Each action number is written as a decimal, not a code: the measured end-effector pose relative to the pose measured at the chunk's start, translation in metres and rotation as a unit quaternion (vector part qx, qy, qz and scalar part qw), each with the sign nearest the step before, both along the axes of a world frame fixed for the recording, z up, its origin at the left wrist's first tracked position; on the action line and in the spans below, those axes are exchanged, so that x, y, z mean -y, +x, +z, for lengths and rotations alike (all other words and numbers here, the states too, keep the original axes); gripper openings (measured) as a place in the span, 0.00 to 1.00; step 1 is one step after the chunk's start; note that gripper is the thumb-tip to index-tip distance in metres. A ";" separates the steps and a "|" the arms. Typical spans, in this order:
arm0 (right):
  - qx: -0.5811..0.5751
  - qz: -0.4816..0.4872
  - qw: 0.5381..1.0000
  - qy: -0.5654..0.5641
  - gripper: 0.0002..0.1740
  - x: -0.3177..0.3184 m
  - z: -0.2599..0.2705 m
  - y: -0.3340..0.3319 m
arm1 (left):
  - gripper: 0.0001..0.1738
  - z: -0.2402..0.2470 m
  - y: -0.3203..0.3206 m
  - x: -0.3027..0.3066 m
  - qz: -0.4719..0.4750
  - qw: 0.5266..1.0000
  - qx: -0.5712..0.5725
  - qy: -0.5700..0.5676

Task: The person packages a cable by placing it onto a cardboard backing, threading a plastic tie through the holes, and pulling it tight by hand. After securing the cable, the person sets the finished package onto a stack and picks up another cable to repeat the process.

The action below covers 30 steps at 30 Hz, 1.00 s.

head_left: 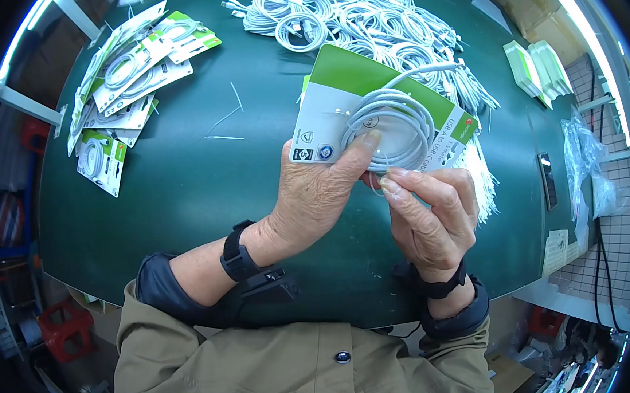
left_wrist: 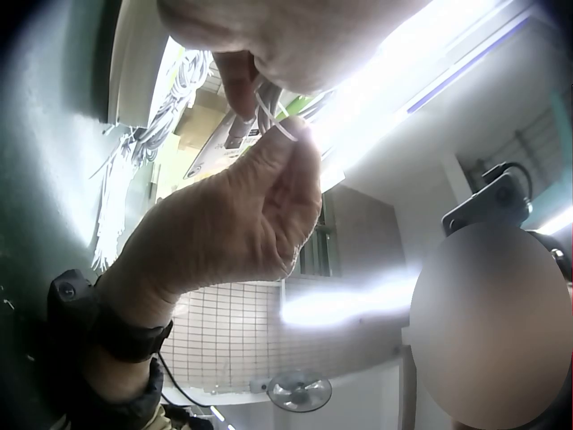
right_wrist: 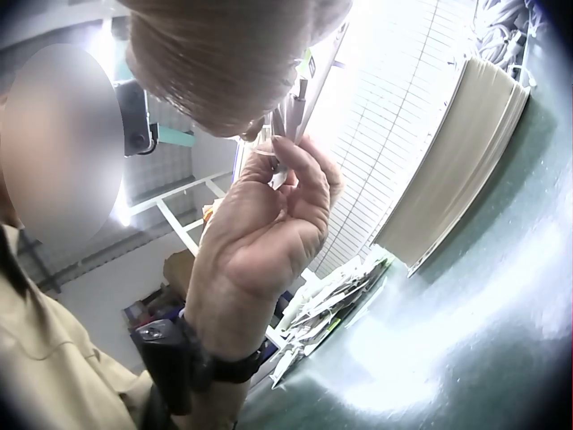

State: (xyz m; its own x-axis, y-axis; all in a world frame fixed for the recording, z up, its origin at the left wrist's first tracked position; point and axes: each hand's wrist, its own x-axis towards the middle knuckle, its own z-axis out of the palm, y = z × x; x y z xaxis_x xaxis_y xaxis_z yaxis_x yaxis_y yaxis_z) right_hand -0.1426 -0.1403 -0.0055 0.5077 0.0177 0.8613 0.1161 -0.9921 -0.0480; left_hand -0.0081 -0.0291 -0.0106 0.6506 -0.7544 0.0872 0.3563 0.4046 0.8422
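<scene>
My left hand [head_left: 319,189] grips a green-and-white card [head_left: 347,71] from below, its thumb pressing a coiled white cable [head_left: 423,131] against the card's front. The cable's end sticks up past the card's upper right edge. Just beneath the coil, my right hand [head_left: 437,223] pinches a thin white tie [head_left: 373,186] between thumb and forefinger. The left wrist view shows the right hand [left_wrist: 228,219] pinching the tie's end. In the right wrist view the left hand [right_wrist: 269,228] holds the card, seen nearly edge-on; its fingers partly hide the tie.
White cables [head_left: 357,13] lie heaped at the back, with white ties [head_left: 482,183] at the right. Carded cables [head_left: 121,99] overlap at the left. Card stacks [head_left: 539,73], a phone [head_left: 547,181] and plastic bags [head_left: 586,161] lie right. A thick stack [right_wrist: 457,166] stands beyond the hands.
</scene>
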 end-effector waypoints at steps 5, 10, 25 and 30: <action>0.001 0.007 1.000 0.014 0.25 0.000 -0.002 0.001 | 0.19 -0.004 0.004 -0.004 -0.031 0.998 0.035 0.039; -0.001 0.010 1.000 0.014 0.25 0.001 -0.002 0.001 | 0.19 -0.003 0.004 -0.004 -0.034 0.998 0.028 0.033; 0.008 0.015 1.000 0.011 0.21 0.000 -0.003 0.004 | 0.14 -0.003 0.001 -0.001 -0.001 0.999 0.029 0.023; 0.001 0.017 1.000 0.011 0.22 -0.001 -0.004 0.004 | 0.11 -0.004 0.001 0.000 0.015 0.999 0.039 0.018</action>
